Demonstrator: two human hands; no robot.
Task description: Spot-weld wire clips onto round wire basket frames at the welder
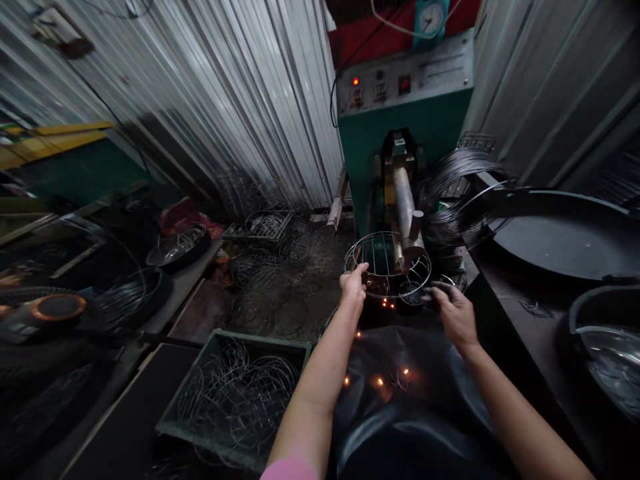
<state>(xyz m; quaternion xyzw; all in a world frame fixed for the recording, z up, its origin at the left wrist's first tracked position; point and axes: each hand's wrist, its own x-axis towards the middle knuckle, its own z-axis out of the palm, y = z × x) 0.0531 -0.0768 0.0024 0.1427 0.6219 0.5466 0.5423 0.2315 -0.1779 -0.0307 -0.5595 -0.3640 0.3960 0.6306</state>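
Nearest the person, a dark apron [400, 400] carries scattered orange sparks [380, 381], so a weld seems to be under way. Just beyond it, the left hand [353, 285] pinches the near-left rim of a round wire basket frame [387, 263], while the right hand [453, 312] curls around the frame's near-right side; its fingers are blurred, so the grip is hard to judge. The frame sits on the electrode arm [404, 200] of the green welding machine [405, 133]. Left of the frame, a crate of loose wire rings [235, 393] waits, and finished-looking wire baskets [270, 267] lie on the floor farther back. Right of the frame hangs a wire coil [457, 193]. This frame looks partly joined.
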